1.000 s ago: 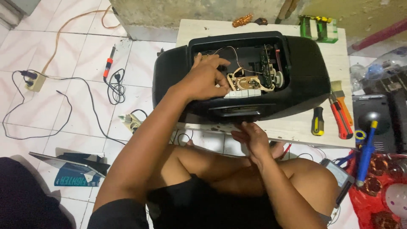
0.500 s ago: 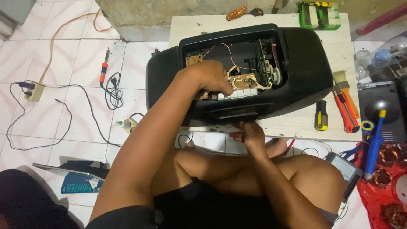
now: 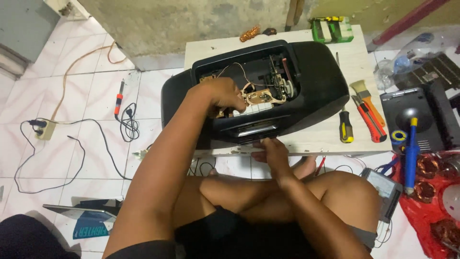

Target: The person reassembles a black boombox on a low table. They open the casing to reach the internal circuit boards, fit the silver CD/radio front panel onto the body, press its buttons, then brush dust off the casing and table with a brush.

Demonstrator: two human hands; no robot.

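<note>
Left hand [image 3: 225, 96] inside open black radio-cassette casing [image 3: 316, 86], fingers curled closed on small circuit board [image 3: 261, 97], reaching deeper than second ago. Right hand [image 3: 273, 151] now flat, fingers loosely extended, steadying casing front at tabletop [image 3: 326, 139] edge. Casing lies mid-tabletop, unmoved. Screwdriver [image 3: 346, 125], utility knife [image 3: 370, 120] alongside, untouched.

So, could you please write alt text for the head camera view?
A seated person's left hand reaches into an opened black radio casing on a low white table, while the right hand rests at the table's front edge. Screwdrivers lie nearby.
</note>
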